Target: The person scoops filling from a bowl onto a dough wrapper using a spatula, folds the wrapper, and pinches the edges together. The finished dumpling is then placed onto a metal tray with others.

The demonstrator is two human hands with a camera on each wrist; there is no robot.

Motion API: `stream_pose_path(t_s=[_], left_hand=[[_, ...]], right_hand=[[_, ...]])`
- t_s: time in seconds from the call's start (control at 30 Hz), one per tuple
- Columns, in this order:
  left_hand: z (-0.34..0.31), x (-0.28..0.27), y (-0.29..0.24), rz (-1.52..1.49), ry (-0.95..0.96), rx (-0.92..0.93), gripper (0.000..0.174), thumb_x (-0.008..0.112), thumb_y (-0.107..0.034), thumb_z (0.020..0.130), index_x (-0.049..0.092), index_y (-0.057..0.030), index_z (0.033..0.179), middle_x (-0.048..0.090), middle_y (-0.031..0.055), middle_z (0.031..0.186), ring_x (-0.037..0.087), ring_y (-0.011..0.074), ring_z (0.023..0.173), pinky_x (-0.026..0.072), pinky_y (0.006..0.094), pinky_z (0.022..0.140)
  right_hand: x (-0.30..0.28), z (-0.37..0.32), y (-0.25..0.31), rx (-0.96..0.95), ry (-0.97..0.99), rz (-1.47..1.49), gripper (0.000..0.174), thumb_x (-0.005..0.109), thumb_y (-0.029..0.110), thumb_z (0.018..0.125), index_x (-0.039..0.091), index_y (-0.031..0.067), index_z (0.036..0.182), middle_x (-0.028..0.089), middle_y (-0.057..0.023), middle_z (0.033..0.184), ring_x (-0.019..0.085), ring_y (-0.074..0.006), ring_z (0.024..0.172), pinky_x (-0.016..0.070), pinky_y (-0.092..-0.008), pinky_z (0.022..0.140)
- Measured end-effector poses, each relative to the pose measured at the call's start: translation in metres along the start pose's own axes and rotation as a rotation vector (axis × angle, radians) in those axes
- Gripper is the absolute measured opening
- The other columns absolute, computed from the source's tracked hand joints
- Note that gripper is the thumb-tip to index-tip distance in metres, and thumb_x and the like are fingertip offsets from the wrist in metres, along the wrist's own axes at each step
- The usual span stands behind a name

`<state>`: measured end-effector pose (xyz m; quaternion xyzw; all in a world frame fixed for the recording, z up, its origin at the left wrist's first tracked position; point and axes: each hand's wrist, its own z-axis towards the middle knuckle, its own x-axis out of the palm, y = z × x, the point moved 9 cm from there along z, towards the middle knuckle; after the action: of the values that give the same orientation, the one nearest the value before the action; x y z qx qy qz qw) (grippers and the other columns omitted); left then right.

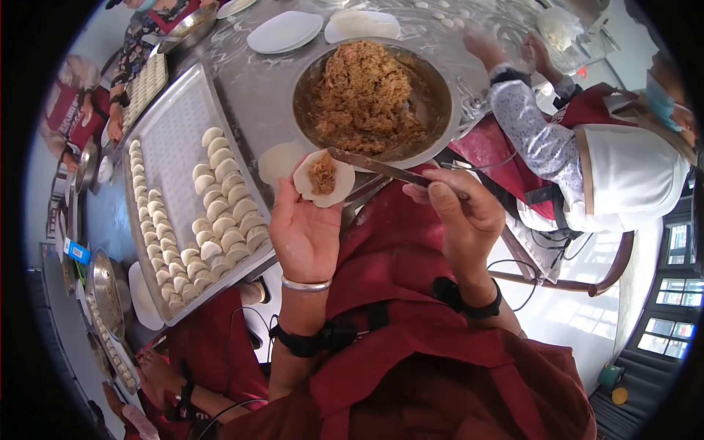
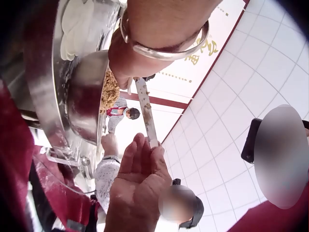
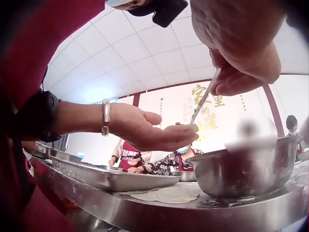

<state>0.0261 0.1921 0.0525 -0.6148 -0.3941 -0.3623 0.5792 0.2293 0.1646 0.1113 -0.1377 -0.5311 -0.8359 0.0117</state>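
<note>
My left hand (image 1: 304, 238) is palm up, its fingers extended under a round dough wrapper (image 1: 344, 185). A small lump of reddish-brown filling (image 1: 322, 176) sits in the wrapper's middle. My right hand (image 1: 467, 213) grips the handle of a flat metal spatula (image 1: 381, 168), whose tip reaches the wrapper's upper edge. Bits of filling cling to the spatula blade (image 2: 146, 107) in the left wrist view. Just beyond my hands, a steel bowl (image 1: 449, 114) holds a big mound of filling (image 1: 367, 88). In the right wrist view, the blade (image 3: 203, 101) slants down to my left fingertips.
Left of my hands, a metal tray (image 1: 172, 121) carries rows of folded dumplings (image 1: 231, 194). Flat wrappers (image 1: 277, 163) lie between tray and bowl. White plates (image 1: 284, 33) stand farther back. Another person (image 1: 539, 128) works close on the right; others stand across the table.
</note>
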Motion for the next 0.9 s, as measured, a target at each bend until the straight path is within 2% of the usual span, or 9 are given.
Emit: stream_pose_path(t_s=[0.1,0.2,0.23,0.33,0.43,0.53,0.73,0.77,0.9], left_hand=[[-0.001,0.0,0.001,0.001,-0.001,-0.012,0.049,0.039,-0.033,0.104,0.043,0.0041,0.136,0.053,0.0149,0.136,0.05,0.0278,0.127,0.0413,0.0443,0.107],[0.0,-0.004,-0.002,0.002,-0.006,-0.046,0.048,0.039,-0.033,0.104,0.045,0.0047,0.134,0.054,0.0157,0.134,0.052,0.0282,0.125,0.0421,0.0441,0.107],[0.0,-0.004,-0.004,0.013,-0.002,-0.062,0.048,0.039,-0.033,0.105,0.045,0.0049,0.133,0.055,0.0159,0.133,0.052,0.0281,0.124,0.0424,0.0439,0.106],[0.001,-0.004,-0.01,0.046,-0.007,-0.098,0.048,0.039,-0.033,0.105,0.046,0.0054,0.132,0.056,0.0165,0.131,0.054,0.028,0.123,0.0429,0.0435,0.106],[0.0,-0.006,-0.013,0.054,-0.015,-0.126,0.048,0.039,-0.033,0.105,0.046,0.0057,0.132,0.056,0.0166,0.13,0.054,0.0279,0.122,0.0431,0.0435,0.105],[-0.002,-0.008,-0.01,0.031,0.008,-0.143,0.048,0.038,-0.033,0.105,0.046,0.0055,0.133,0.056,0.0164,0.13,0.054,0.0278,0.123,0.0429,0.0438,0.106],[-0.01,-0.001,-0.004,0.021,0.016,-0.135,0.049,0.035,-0.033,0.106,0.044,0.005,0.135,0.053,0.0162,0.134,0.052,0.0278,0.125,0.0416,0.0435,0.108],[-0.011,0.001,-0.003,0.023,0.025,-0.138,0.049,0.035,-0.033,0.106,0.044,0.0049,0.135,0.053,0.0162,0.134,0.051,0.0278,0.125,0.0414,0.0434,0.108],[-0.013,0.004,-0.002,0.05,0.016,-0.148,0.049,0.035,-0.033,0.106,0.043,0.0048,0.136,0.053,0.0164,0.134,0.051,0.0282,0.126,0.0413,0.043,0.108]], right_hand=[[0.008,-0.003,0.002,-0.127,0.139,-0.315,0.015,0.066,-0.002,0.086,0.068,-0.0021,0.101,0.068,-0.0132,0.096,0.069,-0.0198,0.081,0.0578,-0.0302,0.07],[0.031,-0.009,0.028,-0.37,0.287,-0.599,0.019,0.069,-0.002,0.078,0.069,-0.0005,0.097,0.069,-0.0144,0.094,0.069,-0.0232,0.078,0.0574,-0.0318,0.067],[0.037,-0.015,0.028,-0.459,0.335,-0.57,0.021,0.071,0.0,0.076,0.069,-0.0003,0.096,0.067,-0.0151,0.094,0.068,-0.0264,0.079,0.0578,-0.0329,0.065],[0.049,-0.029,0.031,-0.6,0.509,-0.618,0.02,0.071,0.002,0.075,0.069,0.0006,0.095,0.067,-0.0143,0.094,0.068,-0.0276,0.079,0.0579,-0.0335,0.065],[0.054,-0.034,0.037,-0.7,0.602,-0.648,0.02,0.07,0.003,0.075,0.068,0.0011,0.095,0.066,-0.0139,0.094,0.068,-0.0289,0.08,0.0579,-0.0341,0.065],[0.046,-0.024,0.041,-0.622,0.618,-0.599,0.023,0.071,0.001,0.074,0.069,0.0007,0.096,0.067,-0.0142,0.093,0.068,-0.0282,0.079,0.0574,-0.0333,0.064],[0.015,-0.005,0.045,-0.421,0.285,-0.568,0.02,0.071,-0.004,0.077,0.07,-0.0002,0.097,0.07,-0.0134,0.092,0.069,-0.0229,0.078,0.0555,-0.0291,0.064],[0.016,-0.005,0.044,-0.42,0.273,-0.575,0.016,0.07,-0.003,0.08,0.07,-0.0001,0.096,0.07,-0.0133,0.093,0.069,-0.0219,0.077,0.055,-0.0282,0.063],[0.018,-0.01,0.034,-0.338,0.296,-0.57,0.021,0.071,-0.004,0.077,0.07,0.0002,0.098,0.069,-0.0135,0.092,0.069,-0.0231,0.077,0.0558,-0.0289,0.064]])
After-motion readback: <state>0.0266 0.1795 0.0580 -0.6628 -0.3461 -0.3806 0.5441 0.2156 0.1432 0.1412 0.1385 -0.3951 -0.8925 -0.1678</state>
